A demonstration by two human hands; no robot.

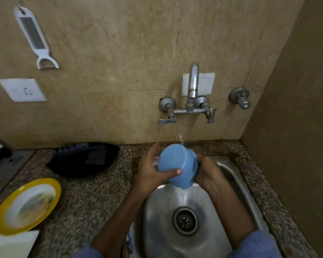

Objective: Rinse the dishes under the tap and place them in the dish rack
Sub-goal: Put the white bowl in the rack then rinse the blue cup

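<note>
You hold a blue cup [177, 164] tipped on its side over the far edge of the steel sink [160, 220], under a thin stream of water from the tap [192, 84]. Your left hand [153, 170] wraps its near side, thumb pressed across the blue wall. Your right hand [208, 170] is closed around its right end. To the left on the granite counter [86, 198] lie a black tray [84, 159] and, nearer, a yellow-rimmed plate [26, 205].

blue cup [177, 164] tilted under the tap's [192, 84] stream, above the sink [231, 175].
</note>
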